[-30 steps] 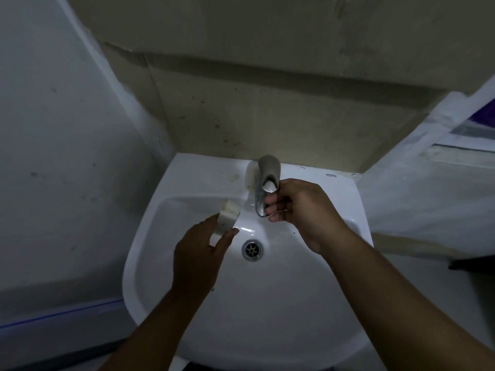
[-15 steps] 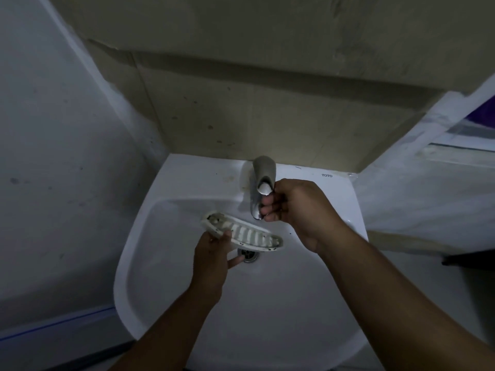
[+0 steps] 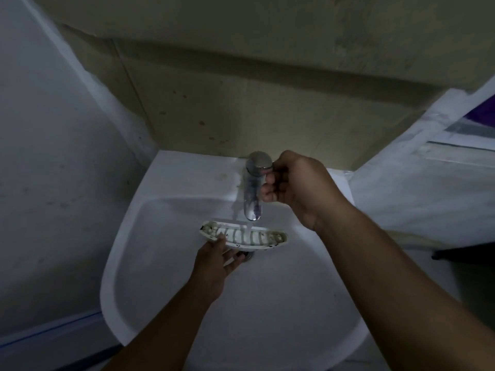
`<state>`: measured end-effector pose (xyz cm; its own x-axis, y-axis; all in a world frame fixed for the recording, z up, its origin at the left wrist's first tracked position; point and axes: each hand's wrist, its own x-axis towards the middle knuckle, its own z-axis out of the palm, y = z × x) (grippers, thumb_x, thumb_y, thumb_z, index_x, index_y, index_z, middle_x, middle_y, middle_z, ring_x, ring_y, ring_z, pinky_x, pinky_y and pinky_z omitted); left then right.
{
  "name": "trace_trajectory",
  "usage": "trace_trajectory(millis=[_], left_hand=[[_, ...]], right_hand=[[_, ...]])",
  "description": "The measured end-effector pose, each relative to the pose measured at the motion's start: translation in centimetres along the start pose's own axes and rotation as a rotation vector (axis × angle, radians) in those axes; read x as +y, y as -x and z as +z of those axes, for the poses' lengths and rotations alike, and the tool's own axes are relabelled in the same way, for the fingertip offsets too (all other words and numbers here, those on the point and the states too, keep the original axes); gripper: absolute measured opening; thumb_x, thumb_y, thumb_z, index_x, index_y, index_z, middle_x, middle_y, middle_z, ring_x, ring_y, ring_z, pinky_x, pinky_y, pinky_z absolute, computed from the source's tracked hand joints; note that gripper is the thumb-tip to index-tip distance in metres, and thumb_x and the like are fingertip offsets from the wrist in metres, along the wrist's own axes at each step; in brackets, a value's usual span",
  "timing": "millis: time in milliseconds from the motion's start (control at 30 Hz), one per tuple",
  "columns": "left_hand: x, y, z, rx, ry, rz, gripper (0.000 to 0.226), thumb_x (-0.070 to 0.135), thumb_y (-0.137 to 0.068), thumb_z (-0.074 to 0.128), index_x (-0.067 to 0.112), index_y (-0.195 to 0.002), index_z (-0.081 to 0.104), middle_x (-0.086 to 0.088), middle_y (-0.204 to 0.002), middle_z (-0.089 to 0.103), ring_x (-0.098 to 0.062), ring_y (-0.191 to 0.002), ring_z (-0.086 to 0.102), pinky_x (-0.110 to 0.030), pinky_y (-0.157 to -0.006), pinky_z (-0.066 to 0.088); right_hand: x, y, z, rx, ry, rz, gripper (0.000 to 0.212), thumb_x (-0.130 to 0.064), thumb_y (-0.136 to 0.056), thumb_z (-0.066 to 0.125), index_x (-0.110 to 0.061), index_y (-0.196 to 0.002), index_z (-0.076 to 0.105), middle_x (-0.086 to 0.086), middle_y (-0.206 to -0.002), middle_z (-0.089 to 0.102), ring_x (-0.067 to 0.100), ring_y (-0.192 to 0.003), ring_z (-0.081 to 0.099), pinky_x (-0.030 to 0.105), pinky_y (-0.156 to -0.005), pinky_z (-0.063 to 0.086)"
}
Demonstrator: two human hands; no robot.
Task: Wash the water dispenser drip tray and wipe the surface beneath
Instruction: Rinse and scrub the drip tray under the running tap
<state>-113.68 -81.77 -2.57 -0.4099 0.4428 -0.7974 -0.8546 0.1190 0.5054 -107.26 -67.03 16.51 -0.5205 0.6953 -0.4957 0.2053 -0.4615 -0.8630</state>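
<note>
The drip tray (image 3: 257, 238) is a white, curved, slotted piece with dark grime spots along its rim. My left hand (image 3: 214, 261) holds it from below by its left end, level over the basin and right under the tap spout. A thin stream of water falls from the chrome tap (image 3: 253, 191) onto the tray's middle. My right hand (image 3: 292, 183) grips the tap's handle at the top, fingers curled round it.
The white basin (image 3: 267, 303) fills the lower middle, its drain partly hidden behind the tray and my left hand. Grey walls close in on the left and back. A pale ledge (image 3: 428, 183) runs along the right.
The tray turned from edge-on to flat, slots up, and moved under the spout. My right hand turned the tap handle, and water now runs onto the tray.
</note>
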Motion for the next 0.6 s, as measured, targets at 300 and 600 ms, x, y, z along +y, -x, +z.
trace_trajectory(millis=[300,600], left_hand=[[-0.1,0.0,0.4,-0.082,-0.072,-0.033,0.018,0.021,-0.101,0.053,0.008,-0.107,0.064,-0.012,-0.095,0.072,-0.024,-0.082,0.069,-0.032,-0.059,0.059],[-0.2,0.1,-0.1,-0.167,-0.275,-0.013,0.025,0.033,-0.099,0.054,0.016,-0.112,0.067,-0.009,-0.103,0.073,-0.018,-0.083,0.068,-0.029,-0.062,0.055]], right_hand=[[6.1,0.6,-3.1,0.061,0.288,-0.084,0.032,-0.012,-0.09,0.043,-0.011,-0.059,0.047,0.007,-0.048,0.04,0.023,-0.049,0.047,0.036,-0.054,0.039],[16.7,-4.2,-3.4,-0.168,1.242,-0.323,0.035,-0.035,-0.097,0.044,-0.01,-0.117,0.057,0.016,-0.11,0.061,0.032,-0.104,0.056,0.042,-0.087,0.048]])
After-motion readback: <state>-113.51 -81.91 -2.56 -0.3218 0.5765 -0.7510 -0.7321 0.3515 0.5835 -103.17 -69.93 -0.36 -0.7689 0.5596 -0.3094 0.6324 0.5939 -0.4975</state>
